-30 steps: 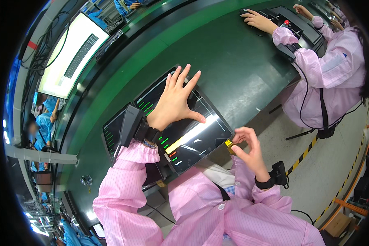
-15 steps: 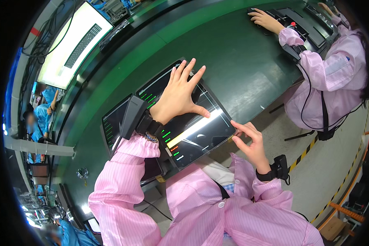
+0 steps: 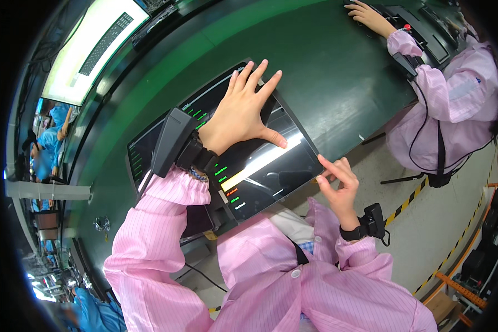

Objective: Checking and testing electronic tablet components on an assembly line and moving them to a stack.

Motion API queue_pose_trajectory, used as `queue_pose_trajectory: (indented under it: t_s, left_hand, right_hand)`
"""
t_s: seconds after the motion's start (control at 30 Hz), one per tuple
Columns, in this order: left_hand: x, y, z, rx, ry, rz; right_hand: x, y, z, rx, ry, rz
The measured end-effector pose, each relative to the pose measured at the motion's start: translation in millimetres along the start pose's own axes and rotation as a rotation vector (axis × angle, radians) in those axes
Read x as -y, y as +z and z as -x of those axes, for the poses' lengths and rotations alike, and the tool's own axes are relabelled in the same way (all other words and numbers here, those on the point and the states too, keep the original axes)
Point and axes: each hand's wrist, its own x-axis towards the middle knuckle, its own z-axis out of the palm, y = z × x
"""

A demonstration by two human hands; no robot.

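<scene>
A dark tablet (image 3: 263,188) with lines of green, white and orange text on its screen lies tilted on the bench's near edge. My left hand (image 3: 235,113) is spread over its upper part, fingers stretched and thumb reaching across the screen. At the tablet's right corner, my right hand (image 3: 340,185) has its fingers curled. Its index fingertip is by the edge, and the thumb and another finger close together beneath it. Whatever may be between them is too small to make out. Partly behind my left forearm lies a second dark tablet (image 3: 141,149), also with green text lines.
The green bench (image 3: 310,61) curves across the view. A bright monitor (image 3: 94,55) stands at the far left. On the right a co-worker in a pink striped coat (image 3: 454,105) handles black equipment (image 3: 409,33). A small crumpled shiny piece (image 3: 101,223) lies on the bench's left.
The whole view has shifted slightly. My right hand sits a little farther out from the tablet's corner. My left hand stays spread over the same tablet.
</scene>
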Motion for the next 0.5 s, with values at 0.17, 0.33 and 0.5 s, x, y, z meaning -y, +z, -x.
queue_pose_trajectory:
  t_s: [0.17,0.33,0.5]
  left_hand:
    - [0.4,1.2,-0.7,0.018,0.005,-0.023]
    - [1.3,3.7,-2.0,-0.017,0.011,-0.049]
    - [3.7,0.9,-6.1,-0.024,0.031,-0.056]
  right_hand:
    - [1.9,-4.0,0.8,0.0,0.002,0.067]
    - [11.5,1.0,4.7,-0.043,0.031,0.103]
    - [11.0,3.1,3.9,-0.075,0.028,0.085]
